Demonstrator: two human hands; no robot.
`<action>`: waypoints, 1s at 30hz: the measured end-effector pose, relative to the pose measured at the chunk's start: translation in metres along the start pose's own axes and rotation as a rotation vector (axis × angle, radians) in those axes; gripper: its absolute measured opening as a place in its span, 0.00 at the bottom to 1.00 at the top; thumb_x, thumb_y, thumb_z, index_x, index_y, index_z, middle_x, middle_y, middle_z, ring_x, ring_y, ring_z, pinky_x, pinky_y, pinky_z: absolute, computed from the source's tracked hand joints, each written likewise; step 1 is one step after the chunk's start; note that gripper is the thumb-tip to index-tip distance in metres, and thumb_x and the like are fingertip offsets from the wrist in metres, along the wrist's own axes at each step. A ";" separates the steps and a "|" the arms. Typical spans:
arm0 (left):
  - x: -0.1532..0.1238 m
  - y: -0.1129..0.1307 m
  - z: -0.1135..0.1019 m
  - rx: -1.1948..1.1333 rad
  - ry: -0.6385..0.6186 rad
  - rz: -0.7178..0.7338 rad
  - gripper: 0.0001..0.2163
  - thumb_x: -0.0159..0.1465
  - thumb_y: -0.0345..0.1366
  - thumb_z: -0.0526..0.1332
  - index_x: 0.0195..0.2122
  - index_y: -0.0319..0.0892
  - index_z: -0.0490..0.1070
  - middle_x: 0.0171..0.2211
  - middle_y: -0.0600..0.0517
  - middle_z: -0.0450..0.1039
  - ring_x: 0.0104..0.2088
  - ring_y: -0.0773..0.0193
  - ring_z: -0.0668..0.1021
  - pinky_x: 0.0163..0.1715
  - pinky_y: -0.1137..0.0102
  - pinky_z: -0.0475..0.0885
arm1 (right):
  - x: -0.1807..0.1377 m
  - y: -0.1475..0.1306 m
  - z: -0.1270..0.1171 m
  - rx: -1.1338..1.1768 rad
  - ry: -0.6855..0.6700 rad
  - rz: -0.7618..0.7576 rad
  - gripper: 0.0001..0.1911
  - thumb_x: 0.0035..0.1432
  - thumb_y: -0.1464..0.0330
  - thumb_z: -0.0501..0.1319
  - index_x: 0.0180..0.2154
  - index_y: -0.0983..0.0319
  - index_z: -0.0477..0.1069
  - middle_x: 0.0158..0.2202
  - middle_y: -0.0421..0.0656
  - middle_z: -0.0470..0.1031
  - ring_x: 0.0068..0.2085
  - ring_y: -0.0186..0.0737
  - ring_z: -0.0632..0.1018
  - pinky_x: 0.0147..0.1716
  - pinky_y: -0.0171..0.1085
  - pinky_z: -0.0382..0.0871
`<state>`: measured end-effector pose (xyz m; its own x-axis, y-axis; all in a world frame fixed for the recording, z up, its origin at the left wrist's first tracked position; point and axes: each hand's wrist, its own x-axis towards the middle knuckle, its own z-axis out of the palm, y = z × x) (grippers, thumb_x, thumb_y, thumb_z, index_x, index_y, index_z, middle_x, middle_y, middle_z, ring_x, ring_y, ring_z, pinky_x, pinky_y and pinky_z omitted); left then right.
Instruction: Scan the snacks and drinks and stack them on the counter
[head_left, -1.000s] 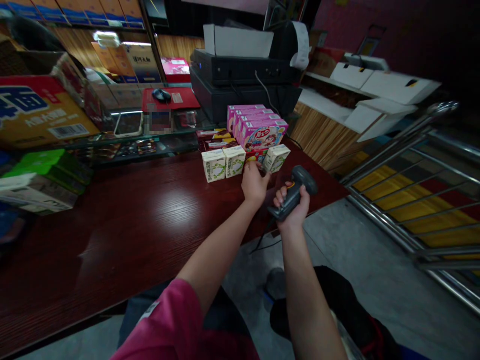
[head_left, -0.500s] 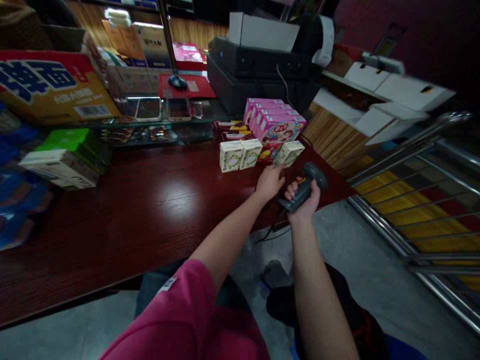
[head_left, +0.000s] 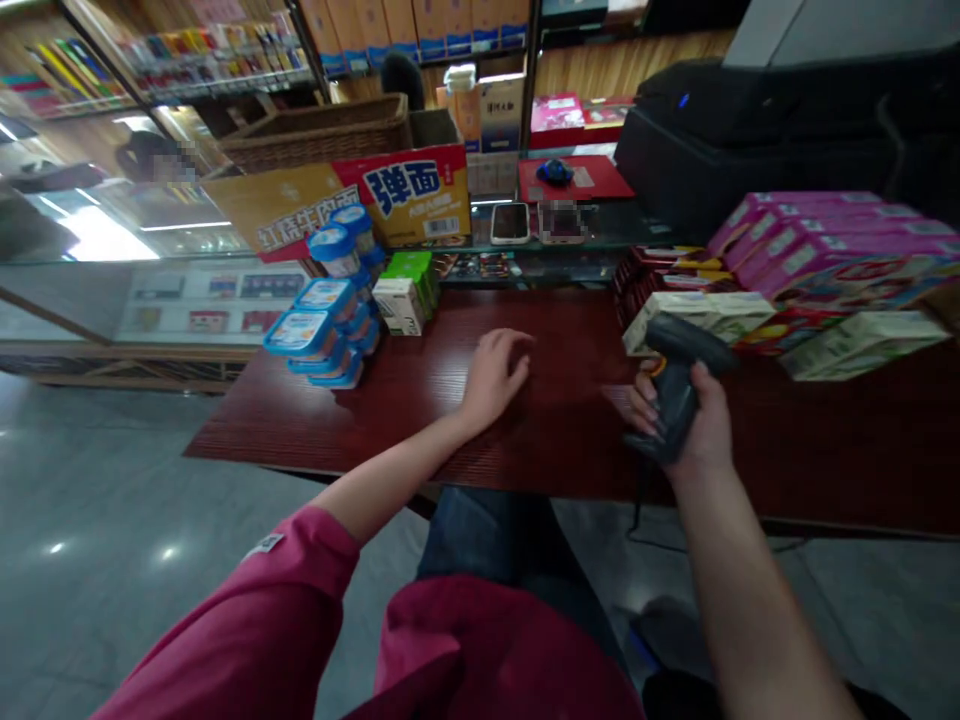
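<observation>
My right hand [head_left: 701, 420] is wrapped round the grip of a dark barcode scanner [head_left: 679, 385], held over the table in front of small pale-green boxes [head_left: 709, 315]. Another pale-green box [head_left: 862, 345] lies at the right. My left hand [head_left: 495, 375] is over the bare middle of the dark red wooden table [head_left: 570, 440], fingers apart and slightly curled, holding nothing. To its left are a green-and-white pack [head_left: 405, 300] and stacked blue-lidded tubs [head_left: 322, 325].
Pink boxes [head_left: 832, 240] and dark red packets [head_left: 652, 285] stand at the back right, near a black machine [head_left: 750, 150]. Two phones [head_left: 511, 223] lie on the glass shelf. A noodle carton [head_left: 420, 195] and a wicker basket [head_left: 322, 135] stand behind the tubs. The scanner's cable [head_left: 637, 505] hangs over the front edge.
The view has swung left. My left hand has left the pale-green box at the right and moved left across the table. My right hand still holds the barcode scanner and has also moved left.
</observation>
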<state>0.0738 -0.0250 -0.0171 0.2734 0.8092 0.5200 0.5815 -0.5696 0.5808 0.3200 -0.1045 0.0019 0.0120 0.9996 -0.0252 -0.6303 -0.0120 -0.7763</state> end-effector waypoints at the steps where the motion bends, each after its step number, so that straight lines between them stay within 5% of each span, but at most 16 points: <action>1: 0.001 -0.015 -0.017 0.098 0.110 -0.056 0.14 0.66 0.29 0.62 0.53 0.44 0.72 0.55 0.46 0.73 0.60 0.54 0.72 0.64 0.59 0.66 | 0.009 0.008 0.012 -0.019 -0.008 0.056 0.19 0.57 0.51 0.65 0.37 0.61 0.74 0.24 0.36 0.63 0.19 0.29 0.59 0.10 0.28 0.53; 6: 0.011 -0.070 -0.060 0.311 0.558 -0.248 0.33 0.59 0.31 0.70 0.65 0.44 0.61 0.66 0.38 0.58 0.69 0.46 0.61 0.71 0.51 0.56 | 0.037 0.040 0.049 -0.087 -0.047 0.285 0.19 0.64 0.52 0.61 0.38 0.62 0.74 0.22 0.37 0.65 0.17 0.30 0.61 0.10 0.28 0.54; 10: 0.020 -0.084 -0.062 0.289 0.688 -0.356 0.39 0.58 0.31 0.72 0.68 0.44 0.56 0.69 0.35 0.52 0.72 0.42 0.56 0.73 0.46 0.51 | 0.039 0.049 0.053 -0.123 -0.075 0.350 0.19 0.62 0.53 0.63 0.39 0.63 0.76 0.22 0.38 0.67 0.17 0.31 0.63 0.10 0.29 0.57; 15: 0.027 -0.090 -0.063 0.213 0.682 -0.439 0.39 0.59 0.31 0.71 0.69 0.43 0.54 0.73 0.35 0.44 0.76 0.43 0.46 0.75 0.45 0.42 | 0.036 0.047 0.052 -0.108 -0.018 0.305 0.20 0.66 0.52 0.58 0.37 0.62 0.75 0.21 0.38 0.64 0.17 0.31 0.61 0.09 0.29 0.54; 21: 0.034 -0.104 -0.064 0.128 0.627 -0.404 0.29 0.62 0.29 0.68 0.63 0.48 0.64 0.74 0.41 0.44 0.76 0.44 0.46 0.74 0.44 0.43 | 0.036 0.048 0.053 -0.091 0.009 0.323 0.19 0.67 0.53 0.59 0.38 0.62 0.75 0.21 0.38 0.64 0.17 0.31 0.62 0.09 0.29 0.54; 26: 0.024 -0.102 -0.069 0.135 0.594 -0.297 0.21 0.63 0.35 0.69 0.56 0.48 0.70 0.68 0.42 0.57 0.71 0.46 0.59 0.72 0.48 0.53 | 0.036 0.049 0.053 -0.104 -0.014 0.314 0.18 0.65 0.54 0.60 0.37 0.62 0.76 0.21 0.38 0.66 0.17 0.30 0.62 0.09 0.28 0.56; 30: 0.014 -0.085 -0.058 0.078 0.444 -0.132 0.21 0.65 0.43 0.68 0.58 0.49 0.68 0.64 0.43 0.61 0.68 0.52 0.66 0.67 0.56 0.66 | 0.033 0.053 0.051 -0.138 -0.039 0.334 0.17 0.60 0.54 0.66 0.38 0.62 0.77 0.22 0.39 0.69 0.17 0.31 0.67 0.10 0.29 0.60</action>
<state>-0.0158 0.0268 -0.0228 -0.1516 0.7245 0.6724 0.6499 -0.4395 0.6201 0.2476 -0.0708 -0.0074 -0.2079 0.9403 -0.2695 -0.4834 -0.3383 -0.8074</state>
